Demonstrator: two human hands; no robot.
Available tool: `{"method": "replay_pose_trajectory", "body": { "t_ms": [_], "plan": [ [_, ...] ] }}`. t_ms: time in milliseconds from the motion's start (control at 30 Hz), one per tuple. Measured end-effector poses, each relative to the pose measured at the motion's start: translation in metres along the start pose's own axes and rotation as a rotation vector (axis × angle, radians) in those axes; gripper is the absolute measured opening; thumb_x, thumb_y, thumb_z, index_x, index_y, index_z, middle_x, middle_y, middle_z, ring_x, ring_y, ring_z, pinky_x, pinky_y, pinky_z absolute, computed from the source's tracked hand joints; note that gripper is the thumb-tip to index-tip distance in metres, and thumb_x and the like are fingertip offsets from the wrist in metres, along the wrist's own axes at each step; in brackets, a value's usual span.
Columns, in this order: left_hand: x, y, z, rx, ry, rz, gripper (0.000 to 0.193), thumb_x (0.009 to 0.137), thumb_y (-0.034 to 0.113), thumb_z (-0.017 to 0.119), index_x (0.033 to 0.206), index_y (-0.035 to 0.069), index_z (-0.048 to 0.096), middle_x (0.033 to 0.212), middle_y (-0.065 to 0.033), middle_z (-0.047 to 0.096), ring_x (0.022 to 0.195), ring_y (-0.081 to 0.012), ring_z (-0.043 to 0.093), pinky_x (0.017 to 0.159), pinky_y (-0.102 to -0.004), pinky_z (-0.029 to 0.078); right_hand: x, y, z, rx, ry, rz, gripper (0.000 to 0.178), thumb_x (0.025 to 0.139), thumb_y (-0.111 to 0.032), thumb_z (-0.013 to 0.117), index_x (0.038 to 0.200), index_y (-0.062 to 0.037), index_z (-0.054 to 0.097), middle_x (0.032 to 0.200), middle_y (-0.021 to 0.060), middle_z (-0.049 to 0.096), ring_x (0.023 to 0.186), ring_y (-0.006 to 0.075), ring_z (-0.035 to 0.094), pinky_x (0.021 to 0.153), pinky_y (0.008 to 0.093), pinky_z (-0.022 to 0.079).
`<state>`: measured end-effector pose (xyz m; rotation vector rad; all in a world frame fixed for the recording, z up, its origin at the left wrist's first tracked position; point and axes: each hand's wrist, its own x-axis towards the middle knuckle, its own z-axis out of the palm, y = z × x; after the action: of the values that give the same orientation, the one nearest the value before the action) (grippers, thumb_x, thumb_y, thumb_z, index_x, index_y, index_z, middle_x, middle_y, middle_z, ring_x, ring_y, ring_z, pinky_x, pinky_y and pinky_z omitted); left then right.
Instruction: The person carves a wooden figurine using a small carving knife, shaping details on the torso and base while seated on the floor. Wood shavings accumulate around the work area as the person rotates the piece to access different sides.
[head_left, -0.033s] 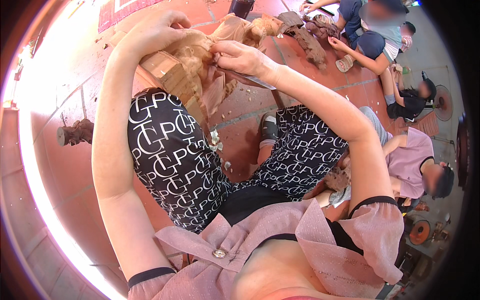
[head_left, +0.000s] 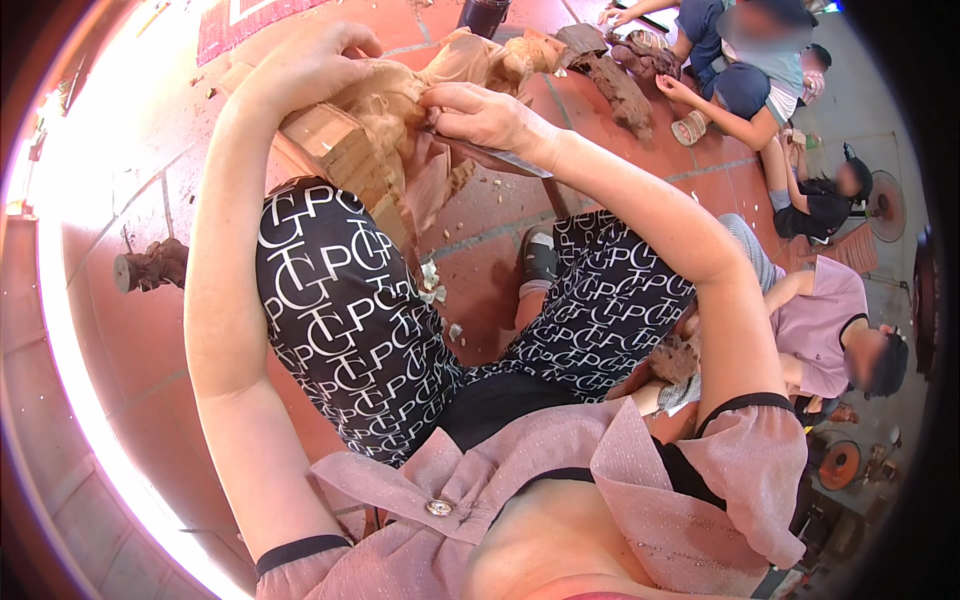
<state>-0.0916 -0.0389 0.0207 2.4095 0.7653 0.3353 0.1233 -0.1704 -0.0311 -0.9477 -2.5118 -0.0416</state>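
A pale wood carving with a squared, blocky base leans by my left knee, its figured part reaching away to the right. My left hand lies over its upper side, fingers curled round the wood. My right hand is closed, its fingertips pressed against the carving's near right side. From under that hand a thin flat grey tool, like a blade, sticks out toward the wrist. Its other end is hidden by the fingers and the wood.
Wood chips lie on the red tiled floor. A dark carved piece lies at the left. Brown wood pieces and a dark bucket are beyond. Several people sit at the right, one in a pink top, near fans.
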Motion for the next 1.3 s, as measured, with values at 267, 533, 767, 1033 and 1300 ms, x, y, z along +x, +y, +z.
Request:
{"method": "replay_pose_trajectory", "body": {
  "t_ms": [267,533,767,1033,1300],
  "plan": [
    [0.0,0.001,0.002,-0.016,-0.003,-0.01,0.028,0.083,0.013,0.057,0.107,0.0,0.061,0.09,-0.0065,0.062,0.085,-0.0131,0.058,0.078,-0.0258,0.046,0.0,-0.003,-0.006,0.096,0.001,0.05,0.016,0.08,-0.006,0.064,0.093,-0.0004,0.056,0.113,0.0139,0.054,0.097,0.029,0.058,0.081,0.0356,0.049],
    [-0.003,0.0,0.003,-0.049,-0.008,-0.05,0.029,0.084,0.012,0.056,0.109,0.0,0.06,0.093,-0.0076,0.063,0.089,-0.0144,0.059,0.081,-0.0262,0.046,0.018,-0.027,-0.028,0.241,0.263,0.28,0.017,0.082,-0.005,0.058,0.098,0.001,0.059,0.088,0.0143,0.061,0.084,0.0267,0.062,0.073,0.0332,0.05],
    [0.0,-0.003,0.003,-0.051,0.005,-0.008,0.029,0.081,0.014,0.057,0.106,0.0,0.062,0.094,-0.0139,0.065,0.088,-0.0222,0.062,0.08,-0.0311,0.048,0.018,-0.022,-0.012,0.267,0.144,0.42,0.021,0.082,-0.016,0.062,0.092,0.0022,0.061,0.094,0.0121,0.062,0.088,0.022,0.06,0.077,0.0308,0.048],
    [-0.003,0.012,-0.003,0.024,-0.019,-0.046,0.028,0.084,0.014,0.055,0.108,0.0,0.06,0.091,-0.009,0.063,0.087,-0.0159,0.06,0.079,-0.0269,0.046,0.033,0.003,-0.008,0.749,0.079,0.843,0.023,0.079,-0.019,0.066,0.094,-0.001,0.066,0.09,0.0068,0.066,0.082,0.0127,0.06,0.075,0.0279,0.047],
    [-0.002,0.014,-0.003,0.01,-0.012,-0.037,0.03,0.083,0.016,0.056,0.107,0.0,0.061,0.091,-0.0102,0.064,0.087,-0.0173,0.06,0.079,-0.0283,0.047,0.036,0.011,-0.014,0.741,0.138,0.847,0.017,0.077,-0.016,0.067,0.076,0.0008,0.07,0.074,0.0043,0.068,0.067,0.0109,0.061,0.063,0.0278,0.049]
  ]
}}
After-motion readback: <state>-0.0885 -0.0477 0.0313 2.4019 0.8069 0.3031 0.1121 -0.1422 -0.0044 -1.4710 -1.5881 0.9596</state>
